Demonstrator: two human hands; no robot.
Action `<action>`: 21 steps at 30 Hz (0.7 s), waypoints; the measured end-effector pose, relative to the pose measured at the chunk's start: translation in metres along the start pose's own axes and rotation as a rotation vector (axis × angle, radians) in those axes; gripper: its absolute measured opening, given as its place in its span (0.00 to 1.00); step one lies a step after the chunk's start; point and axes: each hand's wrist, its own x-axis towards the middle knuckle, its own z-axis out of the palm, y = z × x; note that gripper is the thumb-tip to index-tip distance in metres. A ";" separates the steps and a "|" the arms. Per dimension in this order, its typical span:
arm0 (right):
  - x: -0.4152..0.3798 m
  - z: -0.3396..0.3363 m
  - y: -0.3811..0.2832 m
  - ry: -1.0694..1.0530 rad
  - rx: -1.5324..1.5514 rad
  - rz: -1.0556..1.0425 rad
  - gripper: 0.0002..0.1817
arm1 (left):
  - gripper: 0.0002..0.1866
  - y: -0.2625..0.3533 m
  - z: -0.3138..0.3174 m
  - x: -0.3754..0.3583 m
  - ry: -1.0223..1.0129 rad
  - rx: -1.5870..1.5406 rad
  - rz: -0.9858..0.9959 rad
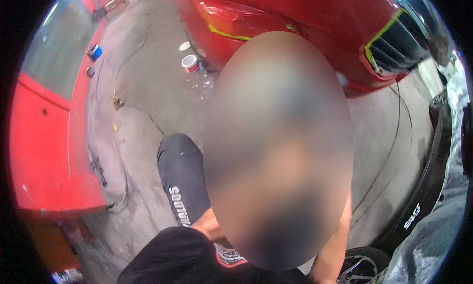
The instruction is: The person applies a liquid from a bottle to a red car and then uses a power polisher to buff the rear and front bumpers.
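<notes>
A large blurred oval covers the middle of the head view and hides both of my hands. My left forearm (210, 225), below a black sleeve (167, 254), runs into the blur from the lower left. Along the lower right, my bare right forearm (336, 247) borders the blur. What either hand holds or touches cannot be seen. Beyond the blur is a red car body (315, 11), with yellow-green tape (224, 33) along an edge and around a black slatted vent (401, 43). A dark trouser leg (180, 171) with white lettering is bent beside the blur.
On the concrete floor (148, 77) stand a white tub (189, 63) and a round white lid (185, 46). A red cabinet-like structure (44, 146) and a blue can (94, 51) are at left. Cables cross the floor. Clear plastic sheeting (423, 244) and a wheel (362, 267) lie at right.
</notes>
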 end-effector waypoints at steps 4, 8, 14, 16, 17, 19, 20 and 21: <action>0.044 0.071 -0.035 -0.121 -0.283 -0.142 0.25 | 0.22 0.017 -0.074 0.024 0.227 -0.108 0.198; 0.072 0.132 -0.027 -0.066 -0.245 -0.270 0.29 | 0.25 -0.013 -0.137 0.061 0.176 -0.125 0.266; 0.079 0.152 0.080 0.159 -0.074 -0.203 0.26 | 0.27 -0.104 -0.135 0.069 -0.066 0.086 0.242; 0.084 0.156 0.125 0.250 0.023 -0.171 0.26 | 0.29 -0.126 -0.110 0.071 -0.117 0.319 0.182; 0.087 0.161 0.150 0.307 0.118 -0.176 0.26 | 0.30 -0.128 -0.092 0.068 -0.154 0.456 0.150; 0.094 0.148 0.169 0.373 0.256 -0.152 0.25 | 0.32 -0.125 -0.051 0.066 -0.384 0.168 0.066; 0.093 0.135 0.170 0.380 0.300 -0.126 0.24 | 0.31 -0.136 -0.042 0.068 -0.362 0.160 0.083; 0.092 0.127 0.166 0.391 0.348 -0.103 0.23 | 0.31 -0.146 -0.035 0.073 -0.344 0.155 0.103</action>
